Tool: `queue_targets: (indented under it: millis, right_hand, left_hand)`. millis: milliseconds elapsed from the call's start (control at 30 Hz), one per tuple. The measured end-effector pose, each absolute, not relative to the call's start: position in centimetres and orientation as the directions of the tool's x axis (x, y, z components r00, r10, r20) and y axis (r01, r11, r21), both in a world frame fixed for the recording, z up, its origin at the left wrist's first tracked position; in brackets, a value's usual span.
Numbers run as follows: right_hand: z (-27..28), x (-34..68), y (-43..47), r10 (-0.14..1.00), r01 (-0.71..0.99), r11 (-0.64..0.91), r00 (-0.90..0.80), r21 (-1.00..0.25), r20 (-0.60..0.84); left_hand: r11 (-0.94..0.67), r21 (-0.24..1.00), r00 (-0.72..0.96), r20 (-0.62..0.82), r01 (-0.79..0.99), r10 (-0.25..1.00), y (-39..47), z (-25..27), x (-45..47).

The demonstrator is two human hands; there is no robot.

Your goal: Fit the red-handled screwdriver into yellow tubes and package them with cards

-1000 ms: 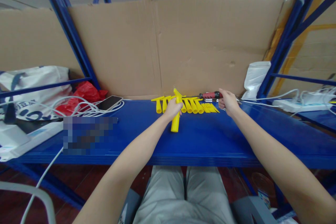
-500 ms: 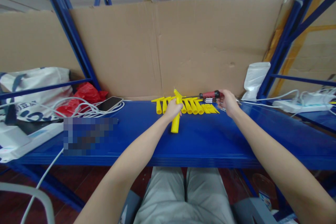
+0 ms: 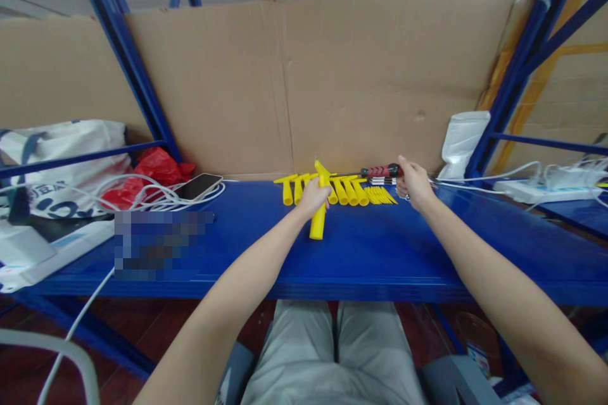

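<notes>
My left hand [image 3: 311, 197] is wrapped around a yellow plastic T-shaped handle [image 3: 317, 226], which stands tilted above the tabletop with its hollow end toward me. In my right hand [image 3: 415, 186] is the end of a screwdriver [image 3: 381, 171] with a red and black grip. Its thin shaft points left, and its tip is at the head of the yellow handle; whether it touches a screw is too small to tell. Behind lies a row of similar yellow handles [image 3: 350, 193]. Beside them are several thin yellow pieces [image 3: 381, 196].
The blue tabletop [image 3: 408, 247] has cardboard [image 3: 351, 88] along its back. To the left are a phone [image 3: 200, 186], white cables, a red bag [image 3: 159, 166] and a white cloth bag [image 3: 85, 152]. A white pouch [image 3: 463, 142] and a power strip [image 3: 546, 192] stand right.
The screwdriver's grip has turned slightly, and the fingers of my right hand have shifted on its end. My left hand and the yellow handle stay in place.
</notes>
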State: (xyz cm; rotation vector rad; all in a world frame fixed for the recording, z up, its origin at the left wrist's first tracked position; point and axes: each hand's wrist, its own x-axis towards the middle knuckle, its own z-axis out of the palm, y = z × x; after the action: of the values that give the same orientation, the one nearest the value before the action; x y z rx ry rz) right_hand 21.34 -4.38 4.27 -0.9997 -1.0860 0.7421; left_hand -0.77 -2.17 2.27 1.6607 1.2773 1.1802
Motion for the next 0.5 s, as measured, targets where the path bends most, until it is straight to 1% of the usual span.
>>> queue_targets:
  millis: [167,333,500]
  right_hand:
    - [4.43,21.09,-4.52,0.877,-0.052,0.348,0.37,-0.936,0.306]
    - [4.33,21.02,-4.64,0.873,0.01,0.365,0.345,-0.931,0.346]
    - [4.53,21.08,-4.55,0.874,-0.058,0.371,0.359,-0.927,0.327]
  left_hand:
    - [-0.249,0.919,0.088,0.233,0.307,0.968,-2.03,2.19,-0.77]
    - [-0.243,0.92,0.087,0.227,0.306,0.97,-1.84,1.98,-0.81]
    - [-0.261,0.916,0.095,0.243,0.306,0.965,-1.97,2.05,-0.82]
